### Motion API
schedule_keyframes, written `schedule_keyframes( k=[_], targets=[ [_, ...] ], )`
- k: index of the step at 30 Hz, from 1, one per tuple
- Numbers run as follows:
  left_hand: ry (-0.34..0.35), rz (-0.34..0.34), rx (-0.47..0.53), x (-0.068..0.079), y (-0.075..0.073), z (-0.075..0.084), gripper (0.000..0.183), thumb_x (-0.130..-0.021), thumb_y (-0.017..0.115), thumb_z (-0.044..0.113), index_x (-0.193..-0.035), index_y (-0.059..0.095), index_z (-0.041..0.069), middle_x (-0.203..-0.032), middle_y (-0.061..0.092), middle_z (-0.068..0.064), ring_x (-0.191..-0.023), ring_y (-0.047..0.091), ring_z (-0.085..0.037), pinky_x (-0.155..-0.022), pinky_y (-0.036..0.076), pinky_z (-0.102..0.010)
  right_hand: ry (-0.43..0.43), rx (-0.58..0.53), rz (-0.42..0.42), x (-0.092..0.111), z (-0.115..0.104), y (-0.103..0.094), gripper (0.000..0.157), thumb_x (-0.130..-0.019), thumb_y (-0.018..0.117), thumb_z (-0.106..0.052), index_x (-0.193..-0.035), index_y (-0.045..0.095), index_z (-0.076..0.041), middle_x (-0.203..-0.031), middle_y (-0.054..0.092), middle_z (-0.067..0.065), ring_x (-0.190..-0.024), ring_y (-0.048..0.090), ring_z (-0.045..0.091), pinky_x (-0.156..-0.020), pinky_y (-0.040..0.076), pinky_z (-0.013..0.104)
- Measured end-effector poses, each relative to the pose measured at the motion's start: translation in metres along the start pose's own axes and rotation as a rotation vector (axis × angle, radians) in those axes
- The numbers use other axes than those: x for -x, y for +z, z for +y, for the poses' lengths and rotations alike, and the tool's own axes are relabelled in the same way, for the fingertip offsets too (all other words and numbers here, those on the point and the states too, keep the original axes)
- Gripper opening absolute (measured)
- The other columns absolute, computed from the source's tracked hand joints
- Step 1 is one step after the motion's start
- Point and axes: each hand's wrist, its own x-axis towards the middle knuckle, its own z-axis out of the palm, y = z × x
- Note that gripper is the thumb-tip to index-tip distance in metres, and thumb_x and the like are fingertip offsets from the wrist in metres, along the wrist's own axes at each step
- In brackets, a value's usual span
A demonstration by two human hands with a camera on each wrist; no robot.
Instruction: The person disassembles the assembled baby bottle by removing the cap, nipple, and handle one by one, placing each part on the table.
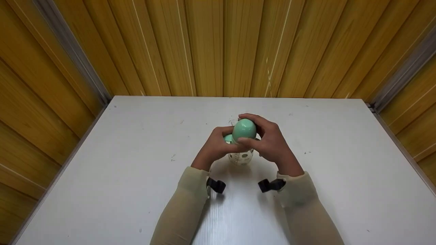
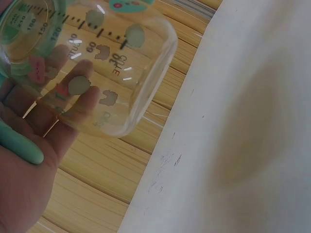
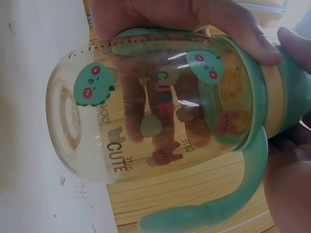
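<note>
A see-through baby bottle (image 1: 241,158) with a mint-green cap (image 1: 245,128) is between both hands in the middle of the table. The left hand (image 1: 217,145) holds the bottle, its fingers behind the clear wall in the right wrist view and its thumb at the green collar (image 3: 258,97). Around the cap curl the thumb and fingers of the right hand (image 1: 270,140). Green side handles (image 3: 233,201) come off the collar. Cartoon prints and measuring marks cover the clear body (image 2: 114,63). Whether the base touches the table I cannot tell.
The white table (image 1: 136,153) has small scuff marks. Wood-patterned panels (image 1: 207,51) stand behind it and at both sides, with grey metal strips at the corners. Black wrist mounts (image 1: 218,185) stick out inward from the beige sleeves (image 1: 180,211).
</note>
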Motion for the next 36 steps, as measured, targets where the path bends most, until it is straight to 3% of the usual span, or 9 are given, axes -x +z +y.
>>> schedule_keyframes(
  k=[5,10,18,36],
  targets=[
    [-0.002,-0.004,-0.017,0.0006,-0.0005,0.0011,0.039,-0.071,0.085,0.029,-0.107,0.073,0.018,-0.101,0.072,0.0,-0.09,0.063,-0.018,-0.081,0.054,-0.035,-0.009,0.002,-0.007,-0.0006,-0.0007,-0.0005,0.056,-0.08,0.079,-0.014,-0.132,0.057,-0.011,-0.129,0.06,0.013,-0.114,0.06,0.016,-0.096,0.049,0.023],
    [-0.002,-0.005,-0.03,0.0013,-0.0004,0.0015,0.037,-0.07,0.085,0.032,-0.104,0.074,0.024,-0.101,0.073,0.004,-0.092,0.063,-0.017,-0.083,0.054,-0.036,0.002,0.005,-0.013,-0.0013,-0.0011,-0.0011,0.055,-0.08,0.079,-0.013,-0.13,0.058,-0.009,-0.128,0.061,0.007,-0.114,0.06,0.015,-0.096,0.049,0.023],
    [-0.011,-0.012,-0.059,0.0008,-0.0007,0.0005,0.042,-0.07,0.086,0.033,-0.108,0.073,0.019,-0.102,0.072,0.002,-0.092,0.062,-0.016,-0.083,0.053,-0.033,0.013,-0.021,-0.012,-0.0009,-0.0008,-0.0016,0.054,-0.079,0.08,-0.013,-0.128,0.06,-0.012,-0.127,0.062,0.005,-0.114,0.06,0.017,-0.096,0.049,0.024],
    [-0.036,-0.019,-0.041,-0.0002,-0.0027,-0.0001,0.045,-0.071,0.086,0.027,-0.112,0.072,0.016,-0.104,0.071,-0.002,-0.093,0.063,-0.018,-0.084,0.053,-0.034,-0.025,-0.033,0.081,0.0001,-0.0007,-0.0034,0.052,-0.076,0.081,-0.007,-0.125,0.064,-0.013,-0.123,0.064,0.005,-0.112,0.061,0.019,-0.095,0.049,0.024]
  ],
)
